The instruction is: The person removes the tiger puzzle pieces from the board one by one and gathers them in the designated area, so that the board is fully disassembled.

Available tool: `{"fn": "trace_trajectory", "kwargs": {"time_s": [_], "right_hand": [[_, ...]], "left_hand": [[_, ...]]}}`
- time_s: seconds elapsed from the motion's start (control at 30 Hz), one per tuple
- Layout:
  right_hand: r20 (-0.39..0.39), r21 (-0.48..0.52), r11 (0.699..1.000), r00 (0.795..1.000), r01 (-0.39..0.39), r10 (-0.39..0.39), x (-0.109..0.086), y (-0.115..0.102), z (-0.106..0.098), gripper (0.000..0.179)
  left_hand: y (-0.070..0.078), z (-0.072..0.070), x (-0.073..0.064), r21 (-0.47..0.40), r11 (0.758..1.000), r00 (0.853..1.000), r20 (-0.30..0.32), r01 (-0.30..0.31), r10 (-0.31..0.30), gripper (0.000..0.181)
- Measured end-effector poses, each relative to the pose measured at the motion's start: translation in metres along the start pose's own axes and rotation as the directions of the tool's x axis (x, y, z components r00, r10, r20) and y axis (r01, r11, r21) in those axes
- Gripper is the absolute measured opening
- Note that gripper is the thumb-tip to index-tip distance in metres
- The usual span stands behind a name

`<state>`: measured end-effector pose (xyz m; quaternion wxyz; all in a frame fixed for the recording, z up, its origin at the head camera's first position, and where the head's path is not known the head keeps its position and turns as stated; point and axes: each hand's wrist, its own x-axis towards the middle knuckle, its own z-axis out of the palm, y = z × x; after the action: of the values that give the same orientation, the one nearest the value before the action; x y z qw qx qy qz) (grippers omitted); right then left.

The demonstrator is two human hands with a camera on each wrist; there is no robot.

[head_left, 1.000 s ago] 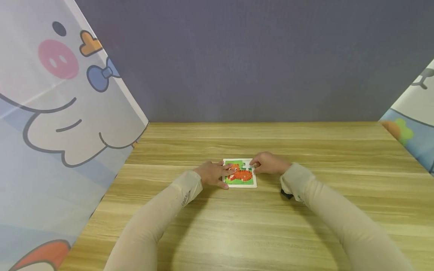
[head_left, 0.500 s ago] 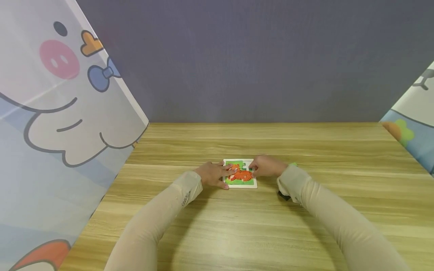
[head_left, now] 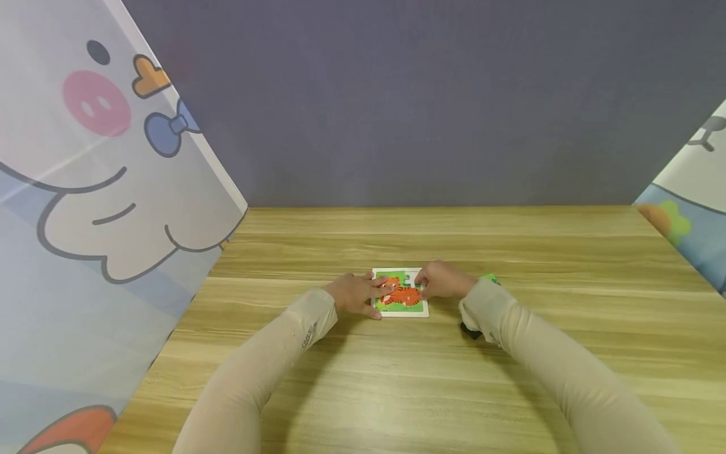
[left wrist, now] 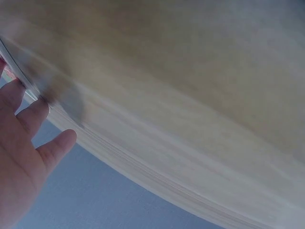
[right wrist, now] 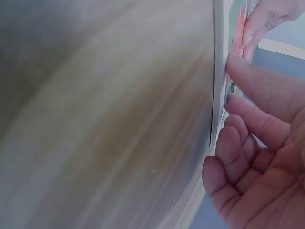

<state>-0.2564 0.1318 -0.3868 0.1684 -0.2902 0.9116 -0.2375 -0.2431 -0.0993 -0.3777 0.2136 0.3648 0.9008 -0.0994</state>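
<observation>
A small jigsaw puzzle of an orange striped tiger on green lies in a white-bordered tray on the table. White backing shows in a gap at its upper right. My left hand rests on the puzzle's left side with fingers spread; in the left wrist view its fingers reach the tray edge. At the right edge, beside the gap, my right hand pinches a puzzle piece, mostly hidden by thumb and index finger. In the right wrist view that hand has its other fingers curled.
A loose green piece lies on the wooden table, partly behind the right sleeve. A dark grey wall stands behind the table, with cartoon-printed panels at the sides.
My right hand has shifted slightly left and down along the tray's right edge, uncovering the loose green piece behind the sleeve. My left hand stays in place on the puzzle.
</observation>
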Motion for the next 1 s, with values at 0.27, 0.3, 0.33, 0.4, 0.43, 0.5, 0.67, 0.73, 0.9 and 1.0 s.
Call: {"fn": "trace_trajectory", "kwargs": {"time_s": [0.27, 0.3, 0.33, 0.4, 0.43, 0.5, 0.67, 0.73, 0.9, 1.0], "right_hand": [[-0.012, 0.028, 0.999, 0.999, -0.034, 0.034, 0.0014, -0.0021, -0.0001, 0.023], [-0.015, 0.033, 0.999, 0.999, -0.036, 0.037, 0.0011, -0.0027, -0.0004, 0.022], [-0.018, 0.041, 0.998, 0.999, -0.044, 0.045, 0.0009, -0.0033, -0.0008, 0.021], [-0.026, 0.065, 0.996, 0.998, -0.060, 0.061, 0.0003, -0.0042, -0.0016, 0.017], [-0.028, 0.081, 0.994, 0.997, -0.071, 0.074, 0.0000, -0.0045, -0.0020, 0.015], [-0.034, 0.112, 0.990, 0.995, -0.086, 0.091, -0.0006, -0.0045, -0.0027, 0.012], [-0.064, 0.156, 0.982, 0.991, -0.107, 0.118, -0.0020, -0.0044, -0.0055, 0.005], [-0.075, 0.172, 0.979, 0.989, -0.113, 0.128, -0.0024, -0.0045, -0.0063, 0.004], [-0.078, 0.233, 0.966, 0.988, -0.110, 0.132, -0.0043, -0.0031, -0.0050, 0.003], [-0.065, 0.298, 0.949, 0.990, -0.101, 0.126, -0.0062, -0.0006, -0.0026, 0.004]], "left_hand": [[-0.0015, 0.0017, 0.0016, 0.011, 1.000, 1.000, -0.006, -0.006, 0.006, 0.076], [-0.0017, 0.0017, 0.0016, 0.011, 1.000, 1.000, -0.007, -0.008, 0.008, 0.076], [-0.0020, 0.0018, 0.0017, 0.012, 1.000, 1.000, -0.009, -0.011, 0.011, 0.076], [-0.0025, 0.0021, 0.0021, 0.013, 1.000, 1.000, -0.011, -0.014, 0.014, 0.076], [-0.0026, 0.0022, 0.0023, 0.011, 1.000, 1.000, -0.013, -0.014, 0.014, 0.076], [-0.0027, 0.0026, 0.0031, 0.008, 1.000, 1.000, -0.014, -0.011, 0.011, 0.076], [-0.0017, 0.0015, 0.0046, 0.002, 1.000, 1.000, -0.008, 0.005, -0.005, 0.076], [-0.0016, 0.0010, 0.0049, 0.002, 1.000, 1.000, -0.005, 0.008, -0.008, 0.076], [-0.0021, 0.0016, 0.0053, -0.007, 1.000, 1.000, 0.004, 0.008, -0.008, 0.076], [-0.0017, 0.0026, 0.0050, -0.012, 1.000, 1.000, 0.006, 0.004, -0.004, 0.076]]}}
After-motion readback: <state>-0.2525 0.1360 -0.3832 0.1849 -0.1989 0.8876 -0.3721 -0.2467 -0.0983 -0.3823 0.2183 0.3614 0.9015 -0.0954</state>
